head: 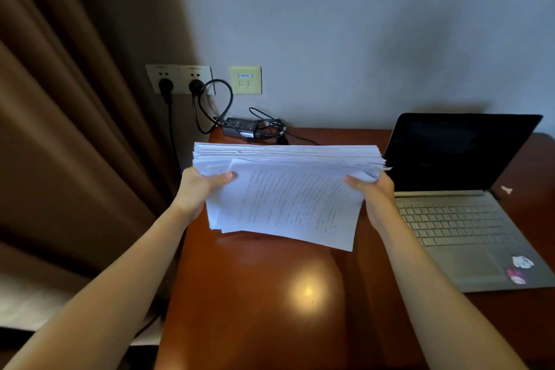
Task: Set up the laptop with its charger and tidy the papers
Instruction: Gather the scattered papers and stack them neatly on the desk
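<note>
The desk (255, 309) was reddish wood, smooth and highly glossy, with a bright reflection. The papers (288, 204) above the desk were thin, matt white sheets. The laptop (459, 219) on the desk showed a matt silver casing and a glossy black screen. Left of the desk, the curtain (75, 129) was matt brown cloth.

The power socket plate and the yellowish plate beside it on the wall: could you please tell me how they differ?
The power socket plate is pale grey-white and wide; the yellowish plate is narrower, roughly square. The power socket plate has two black plugs in it; the yellowish plate has nothing plugged in. Both are mounted on the wall at the same height, side by side.
</note>
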